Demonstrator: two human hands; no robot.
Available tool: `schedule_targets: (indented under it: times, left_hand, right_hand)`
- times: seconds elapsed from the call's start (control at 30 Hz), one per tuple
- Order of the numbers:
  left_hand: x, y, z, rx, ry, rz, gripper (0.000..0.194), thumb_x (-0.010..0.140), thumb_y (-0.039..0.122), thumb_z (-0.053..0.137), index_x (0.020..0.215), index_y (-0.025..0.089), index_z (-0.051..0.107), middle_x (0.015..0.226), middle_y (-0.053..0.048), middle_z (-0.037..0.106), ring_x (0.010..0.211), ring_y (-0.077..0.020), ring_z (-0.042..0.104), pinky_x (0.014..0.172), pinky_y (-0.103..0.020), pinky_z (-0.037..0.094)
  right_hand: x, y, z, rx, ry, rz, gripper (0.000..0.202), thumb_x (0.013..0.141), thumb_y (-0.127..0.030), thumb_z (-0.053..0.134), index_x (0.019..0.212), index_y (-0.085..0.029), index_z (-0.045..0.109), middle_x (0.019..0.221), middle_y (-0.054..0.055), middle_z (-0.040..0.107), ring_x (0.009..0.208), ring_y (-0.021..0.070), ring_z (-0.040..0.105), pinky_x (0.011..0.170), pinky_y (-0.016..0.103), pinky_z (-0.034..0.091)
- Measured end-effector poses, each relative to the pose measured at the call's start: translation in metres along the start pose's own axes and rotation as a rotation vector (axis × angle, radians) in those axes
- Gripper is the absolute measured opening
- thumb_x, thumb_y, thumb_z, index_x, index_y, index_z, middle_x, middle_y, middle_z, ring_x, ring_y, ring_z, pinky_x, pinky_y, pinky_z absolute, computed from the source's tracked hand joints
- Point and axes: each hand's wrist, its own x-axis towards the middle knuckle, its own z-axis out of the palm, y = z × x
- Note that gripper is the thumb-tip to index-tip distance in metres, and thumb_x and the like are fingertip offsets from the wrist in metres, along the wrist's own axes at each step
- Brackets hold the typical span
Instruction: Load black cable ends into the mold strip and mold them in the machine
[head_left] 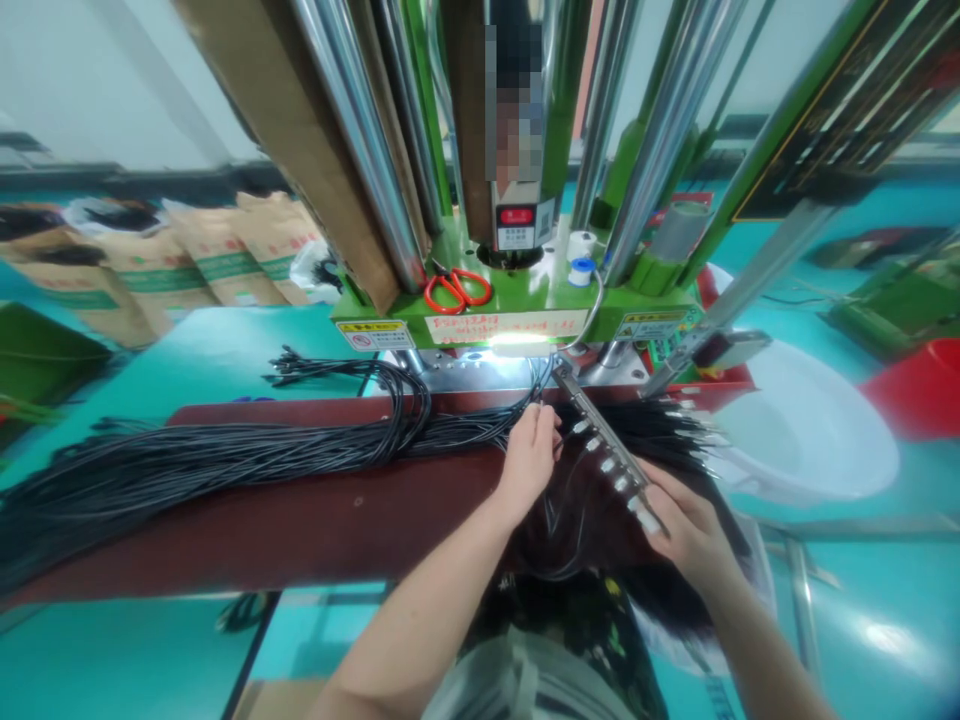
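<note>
My right hand (686,520) is closed on the near end of a long metal bar (606,432), with several pale connectors in a row along its side. The bar slants away from me, its far end at the front of the green press machine (465,250). My left hand (529,455) pinches thin black cables (541,375) just left of the bar; the exact hold is partly hidden by the fingers. A thick bundle of black cables (300,450) lies to the left on the brown board (420,510), and more cable ends (675,425) with pale tips lie right of the bar.
Red-handled scissors (457,290) and a blue-and-white spool (581,270) rest on the machine's ledge. A lit lamp (521,345) sits below it. To the right stand a white basin (810,420) and a red bucket (919,390). Paper sacks (180,260) stand at the back left.
</note>
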Motion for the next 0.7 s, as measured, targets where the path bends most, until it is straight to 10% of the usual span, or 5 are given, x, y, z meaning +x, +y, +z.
schedule_targets:
  times: [0.23,0.7]
  left_hand:
    - [0.003,0.009,-0.007,-0.122,-0.304,-0.248,0.045,0.080,0.058,0.041,0.058,0.019,0.035,0.041,0.007,0.038,0.028,-0.0033,0.026,0.029,-0.017,0.017]
    - [0.005,0.020,-0.016,-0.218,-0.381,-0.355,0.054,0.070,0.062,0.054,0.051,0.019,0.028,0.036,0.010,0.024,0.027,-0.0014,0.019,0.029,-0.016,0.013]
  right_hand:
    - [-0.001,-0.003,-0.004,-0.062,-0.046,0.035,0.047,0.067,-0.048,0.068,0.108,-0.026,0.065,0.081,0.004,0.066,0.049,0.0075,0.049,0.038,0.016,0.037]
    - [0.002,-0.002,-0.008,-0.354,-0.109,-0.189,0.039,0.079,-0.043,0.053,0.111,-0.023,0.064,0.097,0.006,0.068,0.081,0.0205,0.064,0.056,0.023,0.053]
